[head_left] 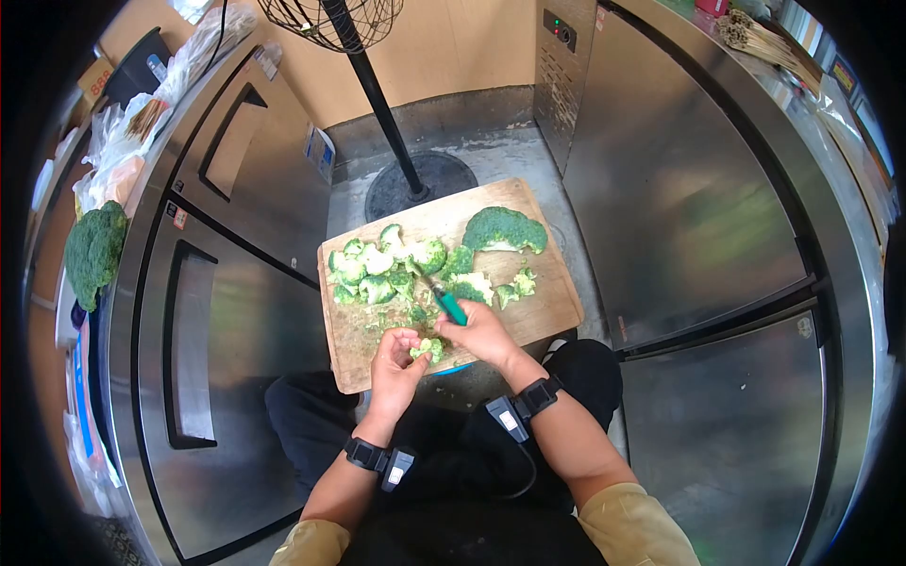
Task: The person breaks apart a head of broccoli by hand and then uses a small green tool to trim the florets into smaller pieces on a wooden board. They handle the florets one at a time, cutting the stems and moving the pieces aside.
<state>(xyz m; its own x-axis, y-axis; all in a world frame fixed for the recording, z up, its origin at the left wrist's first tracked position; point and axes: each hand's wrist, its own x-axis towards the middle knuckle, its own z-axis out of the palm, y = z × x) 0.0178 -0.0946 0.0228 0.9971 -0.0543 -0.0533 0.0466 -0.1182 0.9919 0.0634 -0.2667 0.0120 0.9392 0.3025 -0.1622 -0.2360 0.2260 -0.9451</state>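
Seemingly midway: the left hand (396, 366) is pinching a broccoli floret (427, 349) at the near edge of the cutting board (351, 358), while the right hand (481, 335) is gripping a green knife (450, 307). Cut florets (377, 269) are lying far left; a large crown (505, 229) is sitting uncut far right.

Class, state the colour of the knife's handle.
Teal green; the knife handle in the right hand shows best in the head view.

Fan cage (330, 19) cut off by top edge; knife (447, 302) blade mostly buried among cut florets (377, 269), handle end inside right hand (483, 332); floret (427, 349) half hidden by fingers of left hand (394, 366); fridge label (176, 216) too small to read.
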